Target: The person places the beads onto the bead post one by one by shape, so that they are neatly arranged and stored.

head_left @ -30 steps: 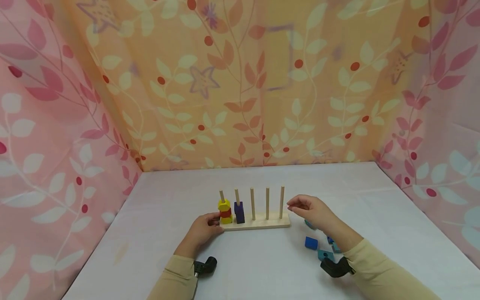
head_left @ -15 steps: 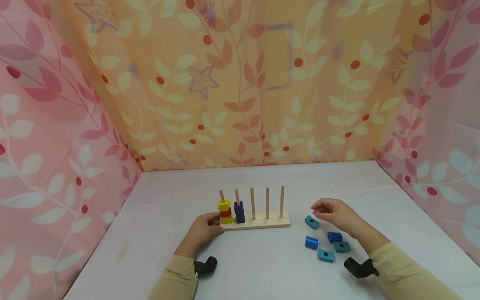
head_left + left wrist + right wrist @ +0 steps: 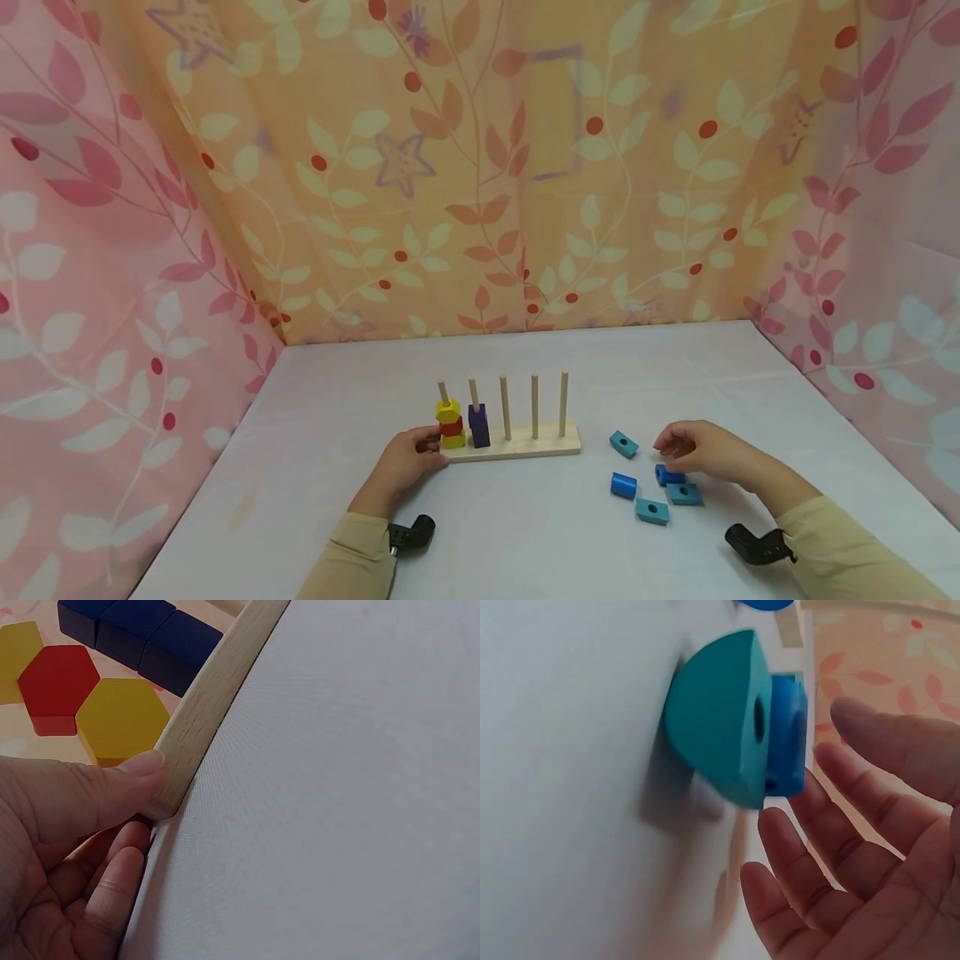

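The left hand [image 3: 408,457], grip clamped on the pegboard [image 3: 520,448] at its left end, should steady it. Right of the pegboard, the right hand [image 3: 708,450], grip apart, is just beside a blue cylinder [image 3: 667,477], best pinched across its sides.

Pale wooden five-peg stand [image 3: 199,716]: bare wood is showing fine grain flecks along a smooth, matt edge.
Yellow hexagonal block [image 3: 124,716] and red hexagonal block [image 3: 60,681]: flat, even colour is looking smooth and matt.
Teal half-round block [image 3: 712,720]: its surface is looking smooth, nearly matt.
Blue cylinder [image 3: 786,739]: a soft highlight is giving it a glossier look.
White cloth-covered bench [image 3: 322,810]: a fine, matt weave is showing.
Orange leaf-printed curtain [image 3: 495,167]: matt cloth is hanging softly creased.
Beige sleeves [image 3: 847,542]: matt cloth is creasing lightly.
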`<state>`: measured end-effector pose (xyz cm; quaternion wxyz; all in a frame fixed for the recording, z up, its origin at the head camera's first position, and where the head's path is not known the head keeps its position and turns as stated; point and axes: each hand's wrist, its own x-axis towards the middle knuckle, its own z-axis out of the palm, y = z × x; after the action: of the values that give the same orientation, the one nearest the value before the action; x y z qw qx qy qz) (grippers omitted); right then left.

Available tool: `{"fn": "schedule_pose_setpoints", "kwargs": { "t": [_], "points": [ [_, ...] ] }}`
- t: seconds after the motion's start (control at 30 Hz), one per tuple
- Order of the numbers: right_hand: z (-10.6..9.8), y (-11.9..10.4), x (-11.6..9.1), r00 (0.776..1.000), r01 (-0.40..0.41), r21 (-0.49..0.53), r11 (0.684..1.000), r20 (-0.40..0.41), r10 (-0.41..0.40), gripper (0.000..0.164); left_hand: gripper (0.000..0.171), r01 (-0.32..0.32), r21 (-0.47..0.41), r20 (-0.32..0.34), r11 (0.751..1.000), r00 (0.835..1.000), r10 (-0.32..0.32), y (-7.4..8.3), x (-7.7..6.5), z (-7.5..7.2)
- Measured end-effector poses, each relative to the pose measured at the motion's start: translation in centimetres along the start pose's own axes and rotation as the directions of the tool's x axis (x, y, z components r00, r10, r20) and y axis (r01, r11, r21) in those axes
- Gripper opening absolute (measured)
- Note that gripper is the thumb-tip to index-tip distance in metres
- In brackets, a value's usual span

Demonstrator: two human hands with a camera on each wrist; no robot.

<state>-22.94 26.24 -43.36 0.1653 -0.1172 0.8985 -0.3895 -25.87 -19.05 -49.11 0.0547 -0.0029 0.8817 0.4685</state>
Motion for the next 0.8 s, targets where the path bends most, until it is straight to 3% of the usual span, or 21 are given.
{"fn": "schedule_pose_setpoints", "kwargs": {
  "t": [0.2,0.47,0.67,0.8],
  "points": [
    [-0.3,0.7,-0.2,0.999,-0.038,-0.036,0.999,0.025,0.039,0.027,0.053,-0.021,0.014,-0.011,1.000,1.000,0.021,-0.1,0.4,0.1],
    [0.1,1.2,0.3,1.000,0.000,-0.078,0.997,0.005,0.000,0.025,0.054,-0.011,0.010,-0.007,1.000,1.000,0.011,0.0,0.4,-0.2],
    [0.4,1.0,0.6,0.999,-0.037,-0.123,0.992,0.017,0.040,0.026,0.053,0.012,0.012,0.003,1.000,1.000,-0.012,0.1,0.1,-0.1],
    [0.2,0.4,0.6,0.999,-0.031,-0.142,0.989,0.010,0.032,0.024,0.053,-0.007,0.012,0.001,1.000,1.000,0.007,0.0,0.1,0.0]
  ]
}}
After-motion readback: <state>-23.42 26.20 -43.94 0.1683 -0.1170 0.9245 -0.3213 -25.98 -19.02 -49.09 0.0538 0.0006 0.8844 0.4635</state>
